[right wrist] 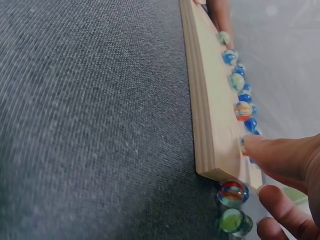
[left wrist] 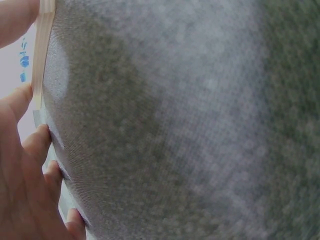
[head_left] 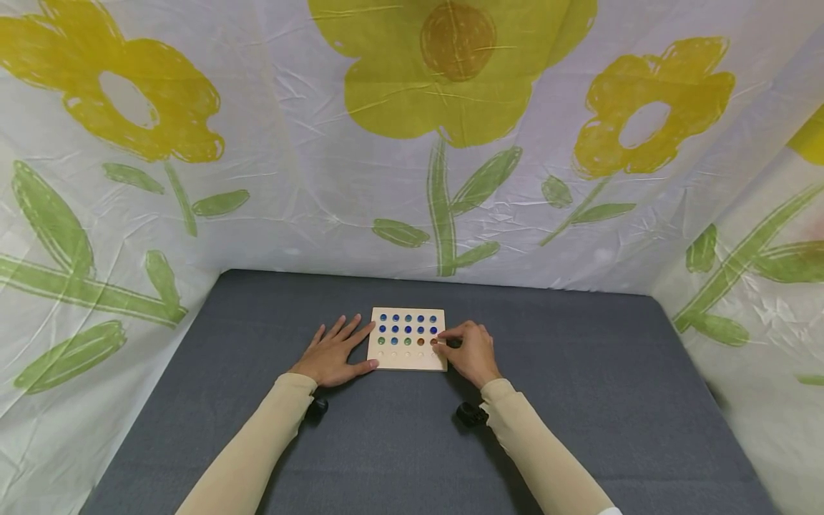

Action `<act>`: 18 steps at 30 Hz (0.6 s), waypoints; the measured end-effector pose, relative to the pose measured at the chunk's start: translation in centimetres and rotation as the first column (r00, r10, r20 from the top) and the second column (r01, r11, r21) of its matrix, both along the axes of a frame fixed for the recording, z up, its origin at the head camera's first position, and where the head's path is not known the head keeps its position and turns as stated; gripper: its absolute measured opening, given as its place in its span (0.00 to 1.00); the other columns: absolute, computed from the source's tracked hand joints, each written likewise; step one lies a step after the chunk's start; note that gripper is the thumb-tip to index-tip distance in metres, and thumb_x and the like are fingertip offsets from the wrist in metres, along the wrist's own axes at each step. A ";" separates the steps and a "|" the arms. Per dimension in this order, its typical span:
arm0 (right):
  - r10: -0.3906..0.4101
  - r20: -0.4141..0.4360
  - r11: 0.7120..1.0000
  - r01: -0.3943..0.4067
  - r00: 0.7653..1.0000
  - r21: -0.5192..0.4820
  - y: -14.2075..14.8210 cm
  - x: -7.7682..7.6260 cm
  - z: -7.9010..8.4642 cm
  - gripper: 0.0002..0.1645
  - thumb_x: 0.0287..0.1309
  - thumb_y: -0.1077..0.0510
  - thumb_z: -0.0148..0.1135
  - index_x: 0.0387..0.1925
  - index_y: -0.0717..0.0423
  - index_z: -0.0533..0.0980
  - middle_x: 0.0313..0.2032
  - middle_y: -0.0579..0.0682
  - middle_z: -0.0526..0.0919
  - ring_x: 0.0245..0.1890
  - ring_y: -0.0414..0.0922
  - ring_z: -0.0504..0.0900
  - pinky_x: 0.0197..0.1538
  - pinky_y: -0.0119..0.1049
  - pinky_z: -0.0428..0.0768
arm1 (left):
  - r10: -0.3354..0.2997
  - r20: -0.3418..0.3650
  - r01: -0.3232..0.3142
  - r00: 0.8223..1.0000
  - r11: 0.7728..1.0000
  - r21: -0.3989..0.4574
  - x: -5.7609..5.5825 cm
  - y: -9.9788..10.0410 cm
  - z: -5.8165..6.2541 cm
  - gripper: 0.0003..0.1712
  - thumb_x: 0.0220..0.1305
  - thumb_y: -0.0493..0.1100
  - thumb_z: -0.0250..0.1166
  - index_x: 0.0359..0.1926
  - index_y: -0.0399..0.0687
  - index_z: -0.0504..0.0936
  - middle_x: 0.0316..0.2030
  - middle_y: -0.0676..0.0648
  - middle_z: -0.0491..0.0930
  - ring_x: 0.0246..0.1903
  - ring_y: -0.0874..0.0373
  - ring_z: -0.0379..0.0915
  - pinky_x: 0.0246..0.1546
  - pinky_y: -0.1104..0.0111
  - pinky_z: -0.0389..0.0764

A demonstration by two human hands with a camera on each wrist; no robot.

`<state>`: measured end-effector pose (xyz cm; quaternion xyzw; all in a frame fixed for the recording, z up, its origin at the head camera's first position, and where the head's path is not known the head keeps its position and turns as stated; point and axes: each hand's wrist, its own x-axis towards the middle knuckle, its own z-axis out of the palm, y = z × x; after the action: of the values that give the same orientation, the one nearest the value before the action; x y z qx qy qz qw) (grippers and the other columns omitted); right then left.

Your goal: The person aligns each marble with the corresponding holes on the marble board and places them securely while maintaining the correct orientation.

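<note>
A: Which step is the person on?

B: Filling the third row, it seems. The wooden board lies mid-desk; the left hand lies flat with straight fingers against its left edge, and the right hand pinches a marble at the right end of that row.

A: Next move?

B: Probably seating it, then fetching a loose marble beside the board's right edge. No readable writing anywhere

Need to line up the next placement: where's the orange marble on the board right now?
Head view: the orange marble sits in the wooden board's third row, just left of the right hand's fingertips.
</note>
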<state>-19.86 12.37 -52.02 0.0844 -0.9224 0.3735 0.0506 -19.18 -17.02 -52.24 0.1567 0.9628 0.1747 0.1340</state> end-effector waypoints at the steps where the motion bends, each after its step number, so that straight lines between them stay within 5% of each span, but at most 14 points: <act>1: -0.001 0.000 1.000 0.001 1.000 0.000 0.1 0.0 0.0 0.09 0.53 0.57 0.79 0.37 0.54 0.90 0.39 0.53 0.84 0.43 0.55 0.77 0.60 0.61 0.68 | 0.000 0.000 0.000 1.000 1.000 0.000 0.0 0.0 0.0 0.49 0.69 0.72 0.55 0.81 0.57 0.53 0.80 0.43 0.47 0.78 0.39 0.36 0.74 0.38 0.37; 11: -0.032 0.018 0.999 0.032 0.999 -0.015 1.6 0.4 0.3 0.11 0.54 0.58 0.78 0.40 0.56 0.90 0.38 0.53 0.83 0.41 0.53 0.76 0.48 0.52 0.73 | -0.001 -0.002 0.001 1.000 1.000 0.002 0.1 0.0 0.0 0.50 0.68 0.73 0.55 0.81 0.56 0.54 0.80 0.43 0.48 0.78 0.39 0.36 0.74 0.38 0.37; 18: -0.048 0.028 0.998 0.049 0.998 -0.035 3.2 0.5 0.3 0.11 0.56 0.57 0.77 0.41 0.55 0.90 0.41 0.54 0.84 0.45 0.56 0.78 0.50 0.53 0.77 | 0.004 0.001 -0.004 1.000 1.000 -0.004 0.0 0.0 0.0 0.50 0.68 0.74 0.55 0.81 0.58 0.53 0.80 0.44 0.47 0.79 0.40 0.35 0.74 0.38 0.37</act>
<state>-19.40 15.59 -51.69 0.0558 -0.9180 0.3896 0.0485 -19.18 -17.00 -52.27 0.1547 0.9634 0.1730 0.1345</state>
